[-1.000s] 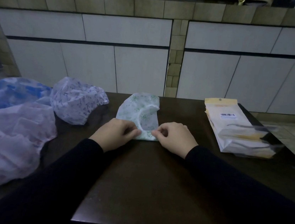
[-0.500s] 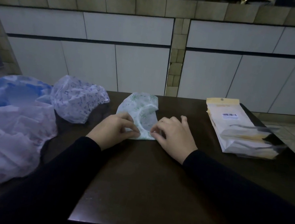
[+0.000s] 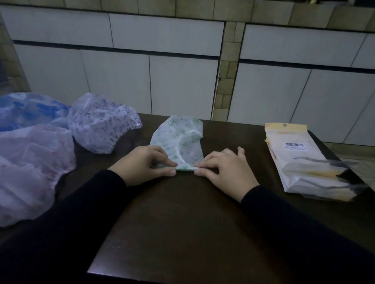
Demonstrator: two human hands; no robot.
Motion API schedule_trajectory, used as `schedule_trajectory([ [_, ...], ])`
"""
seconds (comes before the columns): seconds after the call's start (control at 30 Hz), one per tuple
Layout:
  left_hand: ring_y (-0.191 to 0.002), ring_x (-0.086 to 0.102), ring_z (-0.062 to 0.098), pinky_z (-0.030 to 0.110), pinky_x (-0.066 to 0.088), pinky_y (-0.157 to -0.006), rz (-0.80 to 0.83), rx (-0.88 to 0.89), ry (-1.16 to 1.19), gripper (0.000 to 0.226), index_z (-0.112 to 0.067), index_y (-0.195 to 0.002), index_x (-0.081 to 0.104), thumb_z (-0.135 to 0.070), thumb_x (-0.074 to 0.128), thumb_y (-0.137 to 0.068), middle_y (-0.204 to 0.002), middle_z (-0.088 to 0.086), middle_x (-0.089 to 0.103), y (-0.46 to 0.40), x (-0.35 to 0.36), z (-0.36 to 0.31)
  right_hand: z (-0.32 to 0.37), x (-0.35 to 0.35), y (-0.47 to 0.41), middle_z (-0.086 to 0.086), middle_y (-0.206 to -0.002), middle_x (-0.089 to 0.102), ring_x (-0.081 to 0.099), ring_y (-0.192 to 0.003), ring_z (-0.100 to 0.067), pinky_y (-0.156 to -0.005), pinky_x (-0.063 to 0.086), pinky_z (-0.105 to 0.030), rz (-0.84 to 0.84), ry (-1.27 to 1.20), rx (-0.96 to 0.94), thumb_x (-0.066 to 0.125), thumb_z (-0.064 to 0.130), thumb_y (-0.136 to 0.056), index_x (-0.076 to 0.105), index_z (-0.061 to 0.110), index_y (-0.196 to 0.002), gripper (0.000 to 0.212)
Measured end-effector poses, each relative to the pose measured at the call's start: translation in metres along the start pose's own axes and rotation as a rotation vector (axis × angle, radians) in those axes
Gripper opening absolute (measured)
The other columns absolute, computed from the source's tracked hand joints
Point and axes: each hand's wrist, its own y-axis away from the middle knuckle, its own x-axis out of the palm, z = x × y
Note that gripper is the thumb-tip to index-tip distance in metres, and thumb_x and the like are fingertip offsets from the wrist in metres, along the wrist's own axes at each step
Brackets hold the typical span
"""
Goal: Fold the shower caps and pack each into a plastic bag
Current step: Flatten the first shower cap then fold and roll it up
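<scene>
Green-printed shower cap (image 3: pixel 178 140) flat at the middle of the dark table (image 3: pixel 193 237), already narrowed to a strip running from far to near, near end turned up into a small roll. Left hand (image 3: pixel 142 165) at the strip's near left corner, thumb and forefinger pinching the rolled edge, other fingers curled under. Right hand (image 3: pixel 225 170) at the near right corner, thumb and forefinger nipping the same edge, remaining fingers spread loosely on the wood. Step in hand, by the look of it: rolling or folding the cap lengthwise from the near end toward the far end. Next move likely calls for even pressure from both sides to keep the roll square and push trapped air out (thin film springs back readily). Just right of the right hand, a stack of plastic bags (image 3: pixel 306 166), apparently untouched. To the left, well apart from the hands, unfolded caps: purple-printed cap (image 3: pixel 101 126), blue-printed cap (image 3: pixel 29 110), and a large pale cap (image 3: pixel 8 171) nearest. Tiled cabinet fronts (image 3: pixel 144 65) beyond.
</scene>
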Motion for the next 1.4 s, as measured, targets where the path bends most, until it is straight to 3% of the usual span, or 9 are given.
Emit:
schedule_trajectory([
  [0.17, -0.081, 0.056, -0.005, 0.009, 0.037, -0.069, 0.002, -0.013, -0.011, 0.021, -0.03, -0.099, 0.076, -0.041, 0.069, -0.083, -0.093, -0.017, 0.06, 0.002, 0.001, -0.004, 0.0, -0.002, -0.001, 0.013, -0.108, 0.061, 0.056, -0.097, -0.006, -0.088, 0.045, -0.03, 0.025, -0.007, -0.028, 0.047, 0.052, -0.094, 0.065, 0.034, -0.119, 0.036],
  [0.33, -0.077, 0.056, -0.006, 0.009, 0.037, -0.065, 0.039, -0.065, 0.019, 0.018, -0.031, -0.087, 0.074, -0.045, 0.064, -0.084, -0.091, -0.016, 0.063, 0.005, -0.005, -0.009, 0.004, -0.007, -0.002, 0.015, -0.087, 0.056, 0.055, -0.079, -0.005, -0.071, 0.048, -0.023, 0.083, -0.177, 0.044, 0.054, 0.048, -0.092, 0.071, 0.027, -0.109, 0.032],
  [0.43, -0.075, 0.057, -0.007, 0.008, 0.04, -0.062, 0.014, -0.082, 0.018, 0.016, -0.031, -0.082, 0.071, -0.041, 0.062, -0.089, -0.082, -0.016, 0.066, 0.008, -0.008, -0.012, 0.007, -0.012, -0.004, 0.008, -0.09, 0.066, 0.06, -0.078, -0.007, -0.072, 0.051, -0.026, 0.179, -0.295, 0.118, 0.056, 0.044, -0.093, 0.072, 0.023, -0.1, 0.028],
  [0.57, -0.072, 0.061, 0.002, 0.017, 0.047, -0.066, -0.018, -0.087, -0.014, 0.018, -0.028, -0.083, 0.071, -0.043, 0.063, -0.088, -0.079, -0.009, 0.069, 0.009, -0.006, -0.014, 0.011, -0.014, -0.011, -0.008, -0.093, 0.069, 0.065, -0.082, -0.021, -0.075, 0.052, -0.035, 0.301, -0.32, 0.221, 0.056, 0.041, -0.094, 0.073, 0.013, -0.095, 0.033],
  [0.67, -0.064, 0.061, 0.003, 0.02, 0.048, -0.065, -0.058, -0.081, 0.022, 0.013, -0.032, -0.08, 0.061, -0.042, 0.068, -0.085, -0.071, -0.006, 0.068, 0.008, -0.004, -0.014, 0.013, -0.014, -0.014, -0.005, -0.091, 0.069, 0.064, -0.083, -0.017, -0.081, 0.052, -0.037, 0.322, -0.285, 0.261, 0.055, 0.043, -0.094, 0.071, 0.017, -0.095, 0.031],
  [0.9, -0.062, 0.055, 0.003, 0.019, 0.044, -0.063, -0.066, -0.05, -0.023, 0.015, -0.036, -0.078, 0.056, -0.041, 0.068, -0.085, -0.075, -0.008, 0.062, 0.01, -0.001, -0.014, 0.022, -0.008, -0.002, 0.008, -0.098, 0.065, 0.059, -0.092, -0.011, -0.1, 0.036, -0.039, 0.161, -0.044, 0.216, 0.047, 0.044, -0.097, 0.064, 0.028, -0.107, 0.026],
  [1.07, -0.081, 0.051, 0.001, 0.021, 0.045, -0.075, -0.194, 0.173, -0.215, 0.006, -0.029, -0.086, 0.067, -0.03, 0.072, -0.084, -0.091, -0.014, 0.052, 0.009, 0.002, -0.015, 0.019, -0.005, 0.006, 0.013, -0.1, 0.055, 0.051, -0.097, -0.01, -0.09, 0.039, -0.034, -0.056, -0.024, 0.11, 0.054, 0.046, -0.092, 0.06, 0.035, -0.104, 0.017],
  [1.2, -0.087, 0.057, 0.005, 0.028, 0.052, -0.079, -0.173, 0.288, -0.23, 0.007, -0.022, -0.093, 0.073, -0.022, 0.067, -0.089, -0.094, -0.009, 0.062, 0.007, 0.006, -0.009, 0.018, -0.006, 0.008, 0.015, -0.107, 0.06, 0.049, -0.098, -0.01, -0.088, 0.034, -0.033, -0.103, 0.042, -0.02, 0.052, 0.042, -0.095, 0.066, 0.037, -0.101, 0.015],
  [1.4, -0.09, 0.06, -0.002, 0.015, 0.047, -0.079, -0.062, 0.215, -0.134, 0.038, -0.029, -0.105, 0.074, -0.055, 0.062, -0.081, -0.099, -0.017, 0.061, 0.01, 0.0, -0.002, 0.007, -0.003, 0.01, 0.014, -0.102, 0.06, 0.05, -0.097, -0.008, -0.09, 0.034, -0.034, -0.008, -0.02, -0.022, 0.045, 0.061, -0.09, 0.069, 0.038, -0.107, 0.037],
])
